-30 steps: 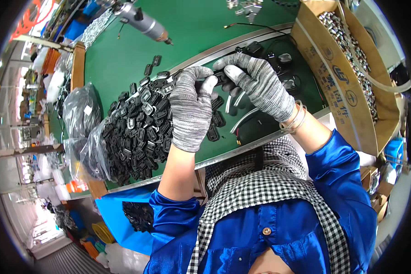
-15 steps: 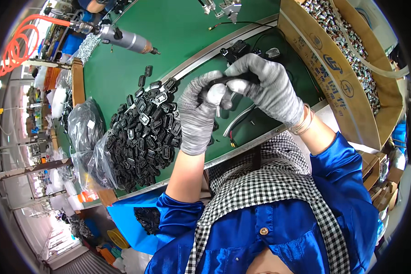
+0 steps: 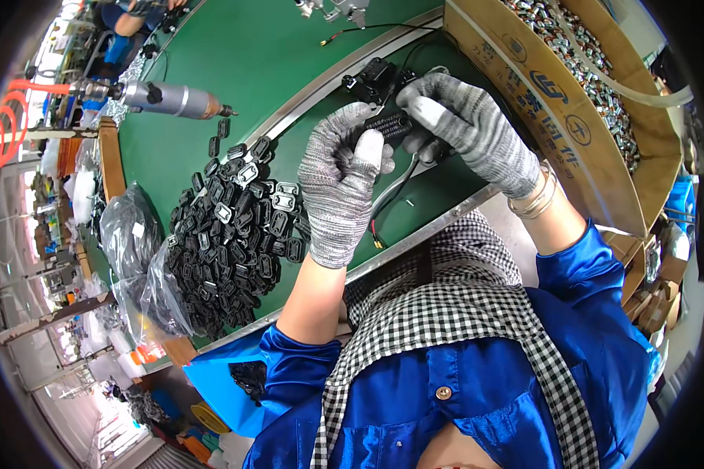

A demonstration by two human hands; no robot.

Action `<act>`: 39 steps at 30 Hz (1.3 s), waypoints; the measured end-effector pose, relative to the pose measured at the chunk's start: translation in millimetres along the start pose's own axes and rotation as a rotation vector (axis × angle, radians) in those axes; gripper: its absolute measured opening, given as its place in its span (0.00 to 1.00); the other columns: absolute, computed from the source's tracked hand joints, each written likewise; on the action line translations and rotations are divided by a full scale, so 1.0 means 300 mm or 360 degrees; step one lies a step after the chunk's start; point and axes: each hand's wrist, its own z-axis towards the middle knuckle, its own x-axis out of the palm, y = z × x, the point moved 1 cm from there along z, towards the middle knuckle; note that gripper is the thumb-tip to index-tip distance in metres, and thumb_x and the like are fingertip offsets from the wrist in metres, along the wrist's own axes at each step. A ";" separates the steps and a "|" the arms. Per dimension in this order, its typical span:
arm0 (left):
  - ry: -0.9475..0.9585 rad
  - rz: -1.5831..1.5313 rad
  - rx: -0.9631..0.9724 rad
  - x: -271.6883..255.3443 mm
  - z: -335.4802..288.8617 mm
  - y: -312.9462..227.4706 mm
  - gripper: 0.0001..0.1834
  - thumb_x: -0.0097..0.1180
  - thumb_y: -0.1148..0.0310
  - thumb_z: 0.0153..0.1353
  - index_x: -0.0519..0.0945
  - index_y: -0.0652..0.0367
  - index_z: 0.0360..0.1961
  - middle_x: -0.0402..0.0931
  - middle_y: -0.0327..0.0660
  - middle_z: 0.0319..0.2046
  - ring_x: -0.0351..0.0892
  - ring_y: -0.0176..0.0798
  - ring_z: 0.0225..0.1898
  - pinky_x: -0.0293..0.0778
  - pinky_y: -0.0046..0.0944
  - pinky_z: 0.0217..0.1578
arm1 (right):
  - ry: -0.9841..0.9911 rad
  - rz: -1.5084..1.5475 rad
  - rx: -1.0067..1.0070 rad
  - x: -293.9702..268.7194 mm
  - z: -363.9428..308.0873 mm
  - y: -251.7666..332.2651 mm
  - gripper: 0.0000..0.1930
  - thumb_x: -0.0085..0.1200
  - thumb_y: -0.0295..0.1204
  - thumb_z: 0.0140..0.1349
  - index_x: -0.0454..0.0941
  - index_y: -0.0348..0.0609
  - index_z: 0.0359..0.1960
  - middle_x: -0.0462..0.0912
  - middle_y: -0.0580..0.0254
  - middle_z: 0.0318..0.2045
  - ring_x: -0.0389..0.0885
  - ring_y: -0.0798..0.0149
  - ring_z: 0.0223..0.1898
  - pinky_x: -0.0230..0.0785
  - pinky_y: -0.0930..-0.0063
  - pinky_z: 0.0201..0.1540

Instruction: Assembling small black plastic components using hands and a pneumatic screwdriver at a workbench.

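In the middle of the frame we held a flat black part [image 3: 387,125], slightly tilted, in our gloved left hand [image 3: 338,176], thumb and fingers clamped on the part's left end. Our gloved right hand [image 3: 481,129] was at the part's right end with its fingers bent, thumb and forefinger near each other; we could not tell whether they gripped it. Below the hands, a grey cable [image 3: 391,191] ended in thin coloured wires [image 3: 376,234] over the green table [image 3: 203,47]. Near the top centre we saw a black device [image 3: 374,76], too dark to make out. We had a heap of black pieces [image 3: 238,234] left of centre, beside clear plastic bags [image 3: 133,234]. In the upper left, a grey power tool [image 3: 176,100] with an orange coiled hose [image 3: 12,133] pointed right. A cardboard box [image 3: 559,148] of small metal parts [image 3: 575,51] stood in the upper right.
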 end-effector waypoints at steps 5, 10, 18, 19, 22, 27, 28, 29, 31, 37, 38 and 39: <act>0.0086 0.0011 -0.0001 0.035 0.009 0.014 0.15 0.57 0.76 0.66 0.75 0.63 0.53 0.79 0.38 0.38 0.80 0.27 0.32 0.80 0.28 0.34 | -0.0020 -0.0259 -0.0374 0.004 0.033 -0.012 0.12 0.59 0.32 0.65 0.80 0.35 0.42 0.82 0.66 0.28 0.78 0.76 0.29 0.74 0.79 0.34; -0.0016 -0.0068 -0.0050 0.039 0.016 0.031 0.14 0.55 0.70 0.68 0.78 0.64 0.52 0.83 0.41 0.35 0.79 0.27 0.27 0.74 0.27 0.27 | -0.0034 -0.0633 -0.0450 -0.014 0.023 -0.016 0.11 0.63 0.30 0.60 0.79 0.37 0.41 0.81 0.60 0.26 0.79 0.71 0.30 0.74 0.72 0.36; -0.0112 -0.0198 -0.0171 0.034 0.034 0.085 0.16 0.59 0.66 0.66 0.78 0.64 0.50 0.80 0.37 0.32 0.77 0.25 0.27 0.74 0.24 0.28 | 0.0082 -0.0621 -0.0659 0.007 0.041 -0.059 0.18 0.60 0.20 0.56 0.76 0.41 0.50 0.79 0.63 0.29 0.77 0.71 0.31 0.73 0.74 0.38; -0.0109 -0.0206 -0.0165 0.028 0.030 0.101 0.16 0.59 0.66 0.66 0.78 0.64 0.50 0.80 0.37 0.32 0.77 0.25 0.27 0.74 0.24 0.28 | 0.0150 -0.0668 -0.0732 0.000 0.050 -0.061 0.19 0.60 0.20 0.57 0.76 0.41 0.51 0.79 0.63 0.29 0.77 0.71 0.32 0.74 0.74 0.38; -0.0175 0.0700 0.0207 0.000 0.009 0.133 0.14 0.62 0.71 0.64 0.78 0.63 0.49 0.78 0.39 0.43 0.80 0.32 0.39 0.79 0.32 0.43 | -0.0390 -0.0339 -0.0178 -0.071 0.105 -0.007 0.11 0.60 0.26 0.63 0.76 0.38 0.46 0.83 0.65 0.27 0.78 0.73 0.24 0.73 0.77 0.29; -0.0073 0.1576 0.0460 0.004 -0.004 0.164 0.15 0.65 0.69 0.58 0.81 0.58 0.47 0.77 0.47 0.42 0.78 0.48 0.43 0.76 0.45 0.47 | -0.0593 -0.0996 -0.0236 -0.204 0.239 -0.103 0.11 0.60 0.28 0.64 0.77 0.39 0.45 0.82 0.66 0.23 0.76 0.76 0.20 0.71 0.79 0.24; -0.0031 0.1764 0.0457 0.006 -0.004 0.162 0.15 0.65 0.68 0.57 0.81 0.57 0.46 0.77 0.49 0.42 0.77 0.52 0.44 0.75 0.48 0.47 | -0.0593 -0.0810 -0.0211 -0.203 0.245 -0.111 0.10 0.60 0.29 0.63 0.77 0.39 0.44 0.82 0.65 0.23 0.76 0.76 0.20 0.71 0.79 0.24; -0.0032 0.1759 0.0460 0.006 -0.004 0.167 0.15 0.65 0.68 0.57 0.81 0.57 0.46 0.77 0.49 0.42 0.77 0.52 0.44 0.75 0.48 0.47 | -0.0593 -0.0624 -0.0186 -0.204 0.250 -0.118 0.09 0.60 0.29 0.63 0.78 0.39 0.42 0.82 0.64 0.23 0.76 0.75 0.20 0.72 0.78 0.25; 0.0034 0.1935 0.0416 -0.002 -0.008 0.194 0.15 0.63 0.65 0.58 0.82 0.54 0.46 0.78 0.48 0.42 0.76 0.53 0.44 0.74 0.51 0.47 | -0.0557 -0.0632 -0.0114 -0.215 0.254 -0.122 0.08 0.60 0.30 0.64 0.79 0.38 0.40 0.82 0.64 0.23 0.76 0.75 0.20 0.73 0.78 0.25; 0.0057 0.1961 0.0455 -0.012 -0.006 0.215 0.13 0.61 0.66 0.59 0.83 0.53 0.45 0.79 0.46 0.38 0.77 0.52 0.41 0.74 0.50 0.45 | -0.0584 -0.1601 -0.0316 -0.238 0.245 -0.138 0.10 0.60 0.30 0.63 0.81 0.39 0.43 0.85 0.61 0.32 0.81 0.68 0.33 0.76 0.72 0.40; 0.0050 0.1969 0.0465 -0.011 -0.006 0.219 0.13 0.61 0.66 0.59 0.83 0.54 0.45 0.79 0.46 0.38 0.77 0.52 0.41 0.74 0.50 0.44 | -0.0608 -0.1606 -0.0295 -0.252 0.253 -0.157 0.09 0.61 0.30 0.61 0.81 0.40 0.41 0.85 0.58 0.32 0.81 0.65 0.36 0.74 0.69 0.46; 0.0053 0.1968 0.0468 -0.010 -0.007 0.219 0.13 0.61 0.66 0.59 0.83 0.54 0.45 0.79 0.46 0.38 0.77 0.52 0.41 0.74 0.50 0.44 | -0.0612 -0.1606 -0.0294 -0.258 0.252 -0.171 0.09 0.61 0.30 0.61 0.81 0.40 0.41 0.85 0.58 0.32 0.81 0.65 0.36 0.74 0.69 0.46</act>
